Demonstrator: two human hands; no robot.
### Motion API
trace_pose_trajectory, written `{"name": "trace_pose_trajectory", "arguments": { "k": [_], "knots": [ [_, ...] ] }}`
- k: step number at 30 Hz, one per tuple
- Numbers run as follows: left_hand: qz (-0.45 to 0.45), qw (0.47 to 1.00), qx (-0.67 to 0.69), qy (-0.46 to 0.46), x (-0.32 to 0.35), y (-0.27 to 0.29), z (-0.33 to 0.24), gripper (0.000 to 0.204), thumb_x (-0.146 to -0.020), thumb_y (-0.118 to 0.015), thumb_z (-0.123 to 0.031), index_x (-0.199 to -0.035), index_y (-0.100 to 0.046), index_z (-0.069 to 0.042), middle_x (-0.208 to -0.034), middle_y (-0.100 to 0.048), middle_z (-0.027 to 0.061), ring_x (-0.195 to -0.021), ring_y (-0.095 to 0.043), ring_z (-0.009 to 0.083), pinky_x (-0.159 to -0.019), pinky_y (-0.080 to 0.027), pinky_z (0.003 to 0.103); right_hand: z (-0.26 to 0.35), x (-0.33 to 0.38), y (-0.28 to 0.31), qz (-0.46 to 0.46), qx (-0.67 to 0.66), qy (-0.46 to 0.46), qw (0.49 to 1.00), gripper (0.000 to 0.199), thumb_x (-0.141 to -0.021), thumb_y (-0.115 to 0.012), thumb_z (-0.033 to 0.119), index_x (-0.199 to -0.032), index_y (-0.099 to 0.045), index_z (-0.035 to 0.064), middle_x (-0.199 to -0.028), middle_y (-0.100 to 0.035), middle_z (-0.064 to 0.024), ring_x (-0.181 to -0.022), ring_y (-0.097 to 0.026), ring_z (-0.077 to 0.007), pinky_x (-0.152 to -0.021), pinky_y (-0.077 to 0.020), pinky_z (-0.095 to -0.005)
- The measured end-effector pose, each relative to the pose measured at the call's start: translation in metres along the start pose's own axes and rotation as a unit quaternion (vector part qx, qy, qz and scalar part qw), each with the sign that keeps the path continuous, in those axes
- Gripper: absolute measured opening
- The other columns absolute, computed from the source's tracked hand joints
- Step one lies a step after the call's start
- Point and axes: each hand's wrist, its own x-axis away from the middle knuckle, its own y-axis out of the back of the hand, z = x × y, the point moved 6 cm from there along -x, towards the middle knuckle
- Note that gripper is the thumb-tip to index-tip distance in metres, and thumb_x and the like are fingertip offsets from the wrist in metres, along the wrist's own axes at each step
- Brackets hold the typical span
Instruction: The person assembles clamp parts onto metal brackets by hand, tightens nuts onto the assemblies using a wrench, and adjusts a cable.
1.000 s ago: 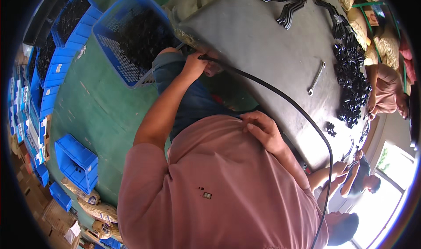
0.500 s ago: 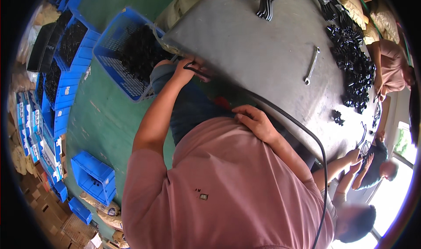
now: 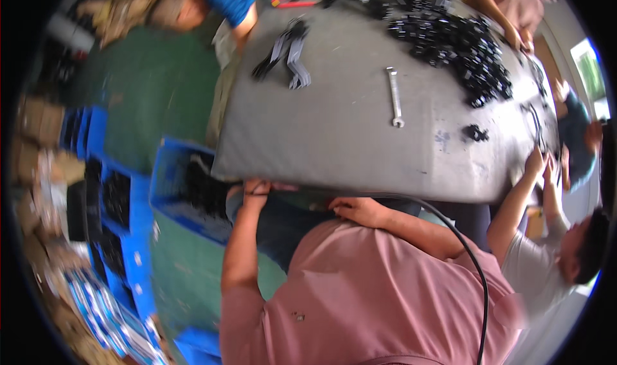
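My left hand (image 3: 256, 190) is at the near left edge of the grey table (image 3: 321, 143), its fingers closed round a thin black part that shows as a dark line across them; the rest of that part is hidden. In my lap, just below the table edge, rests my right hand (image 3: 355, 210), fingers loosely bent and nothing visible in them. A black cable (image 3: 459, 236) runs from the table edge near it down over my pink shirt. Beside my left hand stands a blue basket (image 3: 159, 172) with dark parts in it.
On the table lie a wrench (image 3: 394, 98), a heap of black parts (image 3: 443, 43), some flat bent strips (image 3: 295, 59) and a red-handled tool (image 3: 295, 3). Blue crates (image 3: 138, 236) stand at the left. People work at the far left, far right and right side.
The view has swung, so the table sits more level and a person in blue shows at the far left. Both hands stay near the table edge; the right hand's fingers look less spread.
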Motion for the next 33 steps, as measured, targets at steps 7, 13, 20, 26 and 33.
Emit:
{"name": "trace_pose_trajectory", "arguments": {
  "k": [7, 13, 20, 26, 33],
  "knots": [
    [0.028, 0.999, 0.009, -0.021, -0.008, 0.017, -0.030, 0.026, -0.087, -0.061, -0.018, -0.102, -0.074, -0.001, -0.104, -0.072, 0.0230, -0.100, -0.067, 0.0432, -0.092, -0.051, 0.054, 0.002, 0.010, 0.005, -0.073, -0.014, 0.072, 0.995, 0.029, -0.098, -0.058, 0.025, -0.117, -0.070, 0.0053, -0.097, -0.071, -0.0132, -0.091, -0.067, -0.0233, -0.084, -0.0528, -0.0363],
    [-0.004, 0.995, -0.077, -0.066, -0.018, 0.034, -0.053, 0.020, -0.086, -0.070, -0.019, -0.095, -0.073, -0.001, -0.095, -0.072, 0.0234, -0.089, -0.067, 0.0462, -0.084, -0.054, 0.054, -0.009, 0.004, 0.005, -0.086, -0.028, 0.079, 0.993, 0.030, -0.098, -0.059, 0.026, -0.117, -0.070, 0.0056, -0.103, -0.072, -0.0152, -0.097, -0.069, -0.0277, -0.089, -0.0530, -0.0384],
    [0.024, 0.997, -0.052, -0.051, -0.011, 0.023, -0.028, 0.025, -0.090, -0.068, -0.022, -0.098, -0.073, 0.001, -0.099, -0.072, 0.0247, -0.093, -0.068, 0.0462, -0.089, -0.053, 0.055, -0.010, -0.007, 0.001, -0.078, 0.033, 0.087, 0.993, 0.029, -0.097, -0.058, 0.028, -0.115, -0.071, 0.0097, -0.105, -0.073, -0.0167, -0.099, -0.069, -0.0321, -0.090, -0.0527, -0.0425],
    [0.039, 0.998, -0.030, -0.026, -0.017, 0.028, -0.039, 0.027, -0.091, -0.066, -0.023, -0.098, -0.074, 0.002, -0.102, -0.071, 0.0274, -0.103, -0.064, 0.0485, -0.095, -0.049, 0.056, -0.025, -0.012, -0.003, -0.085, 0.040, 0.102, 0.990, 0.029, -0.098, -0.058, 0.030, -0.115, -0.072, 0.0107, -0.106, -0.074, -0.0153, -0.100, -0.070, -0.0316, -0.091, -0.0531, -0.0422],
    [0.025, 0.996, -0.050, -0.064, -0.014, 0.027, -0.040, 0.025, -0.090, -0.066, -0.022, -0.095, -0.075, 0.000, -0.097, -0.071, 0.0259, -0.093, -0.066, 0.0478, -0.088, -0.051, 0.058, -0.019, -0.004, -0.001, -0.054, 0.052, 0.092, 0.993, 0.031, -0.101, -0.055, 0.030, -0.118, -0.070, 0.0103, -0.109, -0.073, -0.0118, -0.104, -0.068, -0.0266, -0.094, -0.0516, -0.0377]
  ]
}}
